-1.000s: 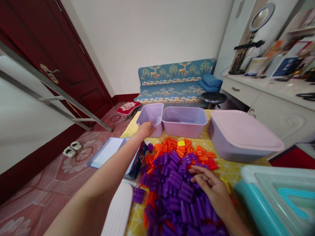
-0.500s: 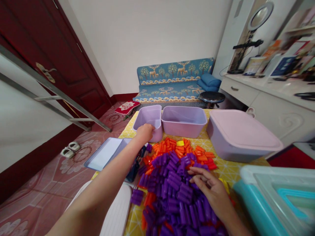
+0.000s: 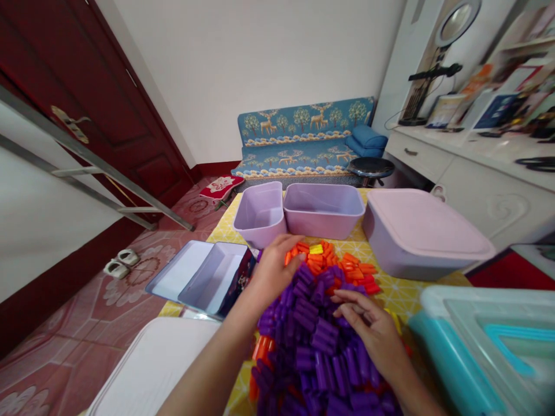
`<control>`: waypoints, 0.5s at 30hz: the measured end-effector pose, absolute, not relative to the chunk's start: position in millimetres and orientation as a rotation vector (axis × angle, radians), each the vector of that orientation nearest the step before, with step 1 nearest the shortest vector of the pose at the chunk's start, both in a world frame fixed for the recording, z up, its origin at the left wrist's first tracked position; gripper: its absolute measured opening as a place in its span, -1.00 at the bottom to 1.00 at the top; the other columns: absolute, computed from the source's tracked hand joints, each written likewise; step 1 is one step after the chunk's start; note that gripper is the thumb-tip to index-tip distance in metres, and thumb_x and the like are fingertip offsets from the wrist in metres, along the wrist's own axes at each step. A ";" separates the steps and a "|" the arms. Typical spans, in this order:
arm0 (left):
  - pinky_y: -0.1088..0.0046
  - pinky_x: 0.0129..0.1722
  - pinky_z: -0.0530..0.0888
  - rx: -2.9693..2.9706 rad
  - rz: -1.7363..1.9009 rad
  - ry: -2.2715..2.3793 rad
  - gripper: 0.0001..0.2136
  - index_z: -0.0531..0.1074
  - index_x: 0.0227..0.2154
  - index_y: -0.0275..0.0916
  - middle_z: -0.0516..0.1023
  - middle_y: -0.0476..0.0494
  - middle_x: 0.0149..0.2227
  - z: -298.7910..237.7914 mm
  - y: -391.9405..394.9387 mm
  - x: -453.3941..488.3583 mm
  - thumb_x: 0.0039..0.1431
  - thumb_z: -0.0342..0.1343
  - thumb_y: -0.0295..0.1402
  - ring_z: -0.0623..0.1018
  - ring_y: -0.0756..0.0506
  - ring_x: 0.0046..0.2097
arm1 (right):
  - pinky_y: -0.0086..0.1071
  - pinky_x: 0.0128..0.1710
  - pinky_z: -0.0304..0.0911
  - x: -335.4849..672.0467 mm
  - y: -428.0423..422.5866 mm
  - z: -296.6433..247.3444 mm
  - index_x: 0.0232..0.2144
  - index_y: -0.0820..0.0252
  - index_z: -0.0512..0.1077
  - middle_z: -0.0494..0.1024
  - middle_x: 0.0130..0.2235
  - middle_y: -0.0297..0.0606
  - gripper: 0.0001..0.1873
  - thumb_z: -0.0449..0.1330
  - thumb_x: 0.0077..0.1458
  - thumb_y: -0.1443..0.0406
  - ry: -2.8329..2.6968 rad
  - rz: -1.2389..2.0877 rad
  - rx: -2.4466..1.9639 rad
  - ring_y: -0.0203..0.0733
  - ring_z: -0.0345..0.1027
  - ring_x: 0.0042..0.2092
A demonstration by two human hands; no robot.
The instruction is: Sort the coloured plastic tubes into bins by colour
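Observation:
A heap of purple ribbed plastic pieces point(image 3: 312, 329) covers the middle of the table. Behind it lie orange pieces point(image 3: 318, 260) of similar kind, with a yellow piece point(image 3: 316, 249) among them. My left hand point(image 3: 280, 260) reaches over the left side of the orange pieces, thumb and fingers apart, with nothing visible in it. At the heap's right edge rests my right hand point(image 3: 373, 326), its fingers loosely bent and thumb apart, close to purple pieces. Two lilac bins stand beyond the heap: a left bin point(image 3: 262, 234) and a right bin point(image 3: 321, 222).
A lidded lilac box point(image 3: 427, 231) sits at the back right, and a turquoise box point(image 3: 455, 352) at the front right. On the left are an open hinged tin point(image 3: 191, 277) and a white lid point(image 3: 156, 358). Yellow patterned cloth point(image 3: 399, 297) covers the table.
My left hand has left the left bin and come down right and nearer, over the orange pieces; its fingers have spread. My right hand stays nearly where it was.

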State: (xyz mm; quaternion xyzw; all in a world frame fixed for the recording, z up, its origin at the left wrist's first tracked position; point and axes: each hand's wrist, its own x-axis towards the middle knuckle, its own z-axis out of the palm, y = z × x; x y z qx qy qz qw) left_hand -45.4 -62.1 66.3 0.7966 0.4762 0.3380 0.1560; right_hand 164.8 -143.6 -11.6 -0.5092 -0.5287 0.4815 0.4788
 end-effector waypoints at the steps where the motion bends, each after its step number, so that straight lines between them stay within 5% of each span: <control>1: 0.28 0.12 0.34 2.230 0.969 1.305 -0.66 0.37 0.05 -0.19 0.43 -0.19 0.05 62.7 -79.8 -34.1 0.23 0.01 -0.30 0.41 -0.13 0.09 | -0.36 -0.23 0.39 165.3 -143.9 -11.8 -0.15 0.13 0.46 0.58 -0.19 -0.19 -0.66 0.18 0.08 0.09 -1.282 1.145 -1.258 -0.17 0.49 -0.25; 4: 0.26 0.19 0.28 2.156 0.885 1.164 -0.53 0.24 0.16 -0.11 0.28 -0.17 0.20 49.9 -125.5 -5.4 0.21 0.04 -0.15 0.29 -0.14 0.21 | -0.32 -0.17 0.40 168.5 -145.4 -11.3 -0.17 0.12 0.48 0.58 -0.16 -0.19 -0.66 0.17 0.08 0.07 -1.265 1.014 -1.307 -0.13 0.49 -0.19; 10: -0.13 0.27 -0.11 2.388 0.690 1.121 -0.26 -0.02 0.27 0.02 0.20 -0.15 0.26 30.7 -151.8 13.8 0.07 0.10 0.04 0.12 -0.26 0.29 | -0.24 -0.02 0.34 179.1 -154.9 3.5 -0.16 0.10 0.48 0.55 -0.10 -0.19 -0.68 0.10 0.14 0.09 -1.382 0.683 -1.395 -0.11 0.43 -0.06; 15: -0.14 0.26 -0.06 2.409 0.610 1.289 -0.33 0.13 0.23 -0.03 0.30 -0.16 0.19 22.6 -142.6 9.3 0.06 0.16 -0.07 0.11 -0.30 0.29 | -0.28 -0.06 0.38 194.0 -185.4 32.0 -0.05 0.01 0.42 0.52 -0.04 -0.26 -0.67 0.09 0.16 0.12 -1.561 0.575 -1.451 -0.15 0.46 -0.10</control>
